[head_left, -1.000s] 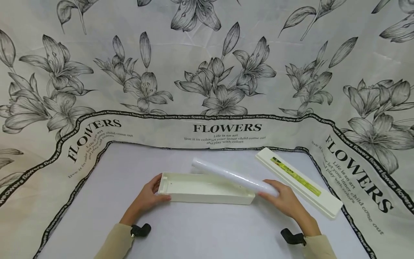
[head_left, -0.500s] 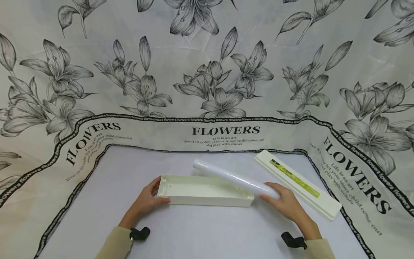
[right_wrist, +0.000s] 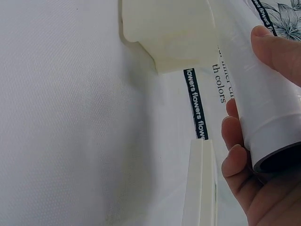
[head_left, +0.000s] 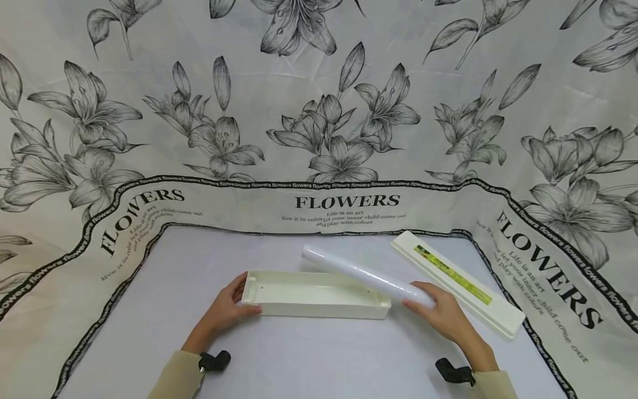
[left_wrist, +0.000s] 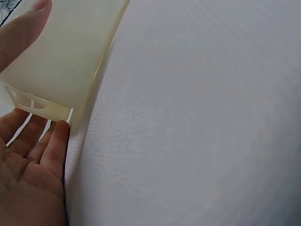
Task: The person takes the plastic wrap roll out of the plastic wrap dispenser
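Observation:
A long cream plastic box (head_left: 319, 310) lies with its top off on the white table, in the middle of the head view. My left hand (head_left: 230, 303) grips its left end, thumb on the front wall and fingers at the end wall, as the left wrist view also shows. My right hand (head_left: 438, 310) holds the near end of a roll of cling film (head_left: 364, 273), thumb and fingers round it. The roll slants over the box's right part, its far end beyond the back wall. In the right wrist view, the roll's dark hollow core (right_wrist: 282, 159) faces me.
The box's long cream lid (head_left: 456, 285), with a yellow-green label, lies slanted at the right, near the table's right edge. A flower-printed cloth (head_left: 349, 111) hangs behind and runs along the sides of the white tabletop (head_left: 319, 360).
The roll and my right hand have shifted slightly to the right. My left hand keeps its hold on the box. The whole view has tilted a little.

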`<control>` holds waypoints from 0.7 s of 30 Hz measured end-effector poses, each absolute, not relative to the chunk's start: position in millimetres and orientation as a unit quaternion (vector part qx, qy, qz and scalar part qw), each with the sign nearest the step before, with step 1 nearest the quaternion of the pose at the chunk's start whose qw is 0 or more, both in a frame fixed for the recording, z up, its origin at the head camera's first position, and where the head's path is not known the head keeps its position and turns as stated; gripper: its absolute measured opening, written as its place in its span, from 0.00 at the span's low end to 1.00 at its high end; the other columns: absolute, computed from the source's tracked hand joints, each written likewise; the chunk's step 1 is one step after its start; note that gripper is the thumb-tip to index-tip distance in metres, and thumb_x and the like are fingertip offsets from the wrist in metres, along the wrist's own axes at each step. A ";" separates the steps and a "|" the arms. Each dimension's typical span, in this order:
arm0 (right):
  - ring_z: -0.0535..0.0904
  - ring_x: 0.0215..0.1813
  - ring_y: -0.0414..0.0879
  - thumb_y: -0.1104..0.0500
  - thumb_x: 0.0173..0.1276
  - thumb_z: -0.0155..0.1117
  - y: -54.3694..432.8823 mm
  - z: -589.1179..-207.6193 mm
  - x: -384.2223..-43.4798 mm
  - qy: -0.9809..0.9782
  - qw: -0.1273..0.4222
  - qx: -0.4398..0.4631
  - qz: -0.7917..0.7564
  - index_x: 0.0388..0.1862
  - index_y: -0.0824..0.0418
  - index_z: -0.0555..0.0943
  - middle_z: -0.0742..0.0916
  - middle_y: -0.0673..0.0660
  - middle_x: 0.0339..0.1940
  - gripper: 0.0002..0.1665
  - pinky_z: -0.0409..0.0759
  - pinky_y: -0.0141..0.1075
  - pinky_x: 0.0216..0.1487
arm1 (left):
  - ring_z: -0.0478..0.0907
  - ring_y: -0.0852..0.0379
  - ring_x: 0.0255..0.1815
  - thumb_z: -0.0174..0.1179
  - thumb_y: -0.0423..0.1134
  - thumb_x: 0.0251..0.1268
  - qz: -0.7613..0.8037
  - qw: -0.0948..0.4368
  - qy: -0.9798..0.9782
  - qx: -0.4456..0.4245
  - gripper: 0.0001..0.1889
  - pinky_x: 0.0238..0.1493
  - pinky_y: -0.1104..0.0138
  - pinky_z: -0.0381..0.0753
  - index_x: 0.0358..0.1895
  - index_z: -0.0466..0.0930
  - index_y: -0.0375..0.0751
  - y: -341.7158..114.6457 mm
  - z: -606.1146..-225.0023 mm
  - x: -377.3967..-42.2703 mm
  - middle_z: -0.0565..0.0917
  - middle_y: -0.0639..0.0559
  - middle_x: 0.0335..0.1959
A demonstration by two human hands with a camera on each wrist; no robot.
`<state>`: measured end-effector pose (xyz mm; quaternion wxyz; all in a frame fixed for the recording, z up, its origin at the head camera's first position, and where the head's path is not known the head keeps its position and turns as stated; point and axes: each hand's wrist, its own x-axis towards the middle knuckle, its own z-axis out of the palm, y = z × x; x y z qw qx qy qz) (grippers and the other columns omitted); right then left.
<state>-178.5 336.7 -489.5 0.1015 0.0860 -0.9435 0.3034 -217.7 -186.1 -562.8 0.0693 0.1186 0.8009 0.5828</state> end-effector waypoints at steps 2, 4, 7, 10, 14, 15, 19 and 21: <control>0.80 0.44 0.49 0.46 0.63 0.78 337.2 -490.2 -179.1 -0.943 0.105 0.087 0.303 0.60 0.59 0.83 0.89 0.60 0.53 0.30 0.77 0.38 0.41 | 0.65 0.38 0.78 0.80 0.42 0.54 0.581 0.068 0.803 0.116 0.56 0.73 0.61 0.69 0.82 0.52 0.36 -186.6 -561.5 -217.0 0.66 0.35 0.78; 0.80 0.44 0.49 0.46 0.63 0.78 337.7 -490.6 -179.2 -0.943 0.110 0.085 0.303 0.59 0.59 0.84 0.89 0.60 0.53 0.29 0.77 0.39 0.41 | 0.66 0.38 0.78 0.80 0.41 0.54 0.580 0.068 0.804 0.115 0.56 0.72 0.63 0.70 0.82 0.52 0.36 -186.6 -560.0 -216.9 0.66 0.36 0.78; 0.80 0.45 0.50 0.46 0.63 0.78 338.3 -490.7 -178.8 -0.943 0.111 0.080 0.304 0.59 0.59 0.84 0.89 0.61 0.54 0.30 0.78 0.40 0.42 | 0.65 0.38 0.78 0.80 0.41 0.54 0.577 0.070 0.806 0.115 0.56 0.73 0.61 0.69 0.82 0.51 0.36 -185.7 -557.8 -216.8 0.65 0.35 0.79; 0.81 0.46 0.50 0.47 0.63 0.78 338.7 -490.5 -177.9 -0.943 0.111 0.078 0.303 0.59 0.59 0.84 0.89 0.61 0.54 0.30 0.78 0.40 0.43 | 0.64 0.38 0.79 0.80 0.41 0.53 0.577 0.074 0.806 0.108 0.57 0.75 0.55 0.67 0.82 0.51 0.35 -184.4 -555.8 -216.2 0.64 0.35 0.79; 0.81 0.46 0.50 0.46 0.63 0.78 339.0 -489.9 -177.4 -0.943 0.112 0.078 0.304 0.60 0.60 0.84 0.89 0.61 0.55 0.30 0.78 0.40 0.43 | 0.63 0.38 0.80 0.81 0.42 0.52 0.577 0.077 0.807 0.099 0.58 0.76 0.49 0.63 0.82 0.51 0.36 -182.5 -555.8 -215.6 0.64 0.35 0.79; 0.81 0.47 0.50 0.46 0.63 0.78 339.3 -489.7 -177.4 -0.943 0.113 0.077 0.302 0.60 0.60 0.84 0.89 0.61 0.55 0.31 0.78 0.40 0.43 | 0.63 0.38 0.80 0.81 0.42 0.52 0.576 0.076 0.808 0.100 0.58 0.76 0.48 0.63 0.82 0.51 0.36 -182.5 -556.3 -215.6 0.64 0.35 0.79; 0.81 0.48 0.51 0.45 0.64 0.77 341.8 -489.3 -176.2 -0.945 0.114 0.069 0.299 0.60 0.60 0.84 0.89 0.62 0.55 0.31 0.78 0.41 0.43 | 0.63 0.37 0.79 0.80 0.42 0.53 0.577 0.074 0.806 0.105 0.57 0.76 0.47 0.63 0.82 0.51 0.35 -182.8 -557.2 -215.0 0.64 0.34 0.79; 0.82 0.48 0.51 0.46 0.63 0.78 343.6 -488.7 -175.2 -0.945 0.118 0.065 0.299 0.60 0.60 0.84 0.89 0.63 0.55 0.31 0.79 0.41 0.43 | 0.64 0.37 0.79 0.80 0.41 0.53 0.578 0.073 0.806 0.107 0.57 0.76 0.48 0.64 0.82 0.51 0.34 -183.2 -557.3 -214.8 0.64 0.34 0.79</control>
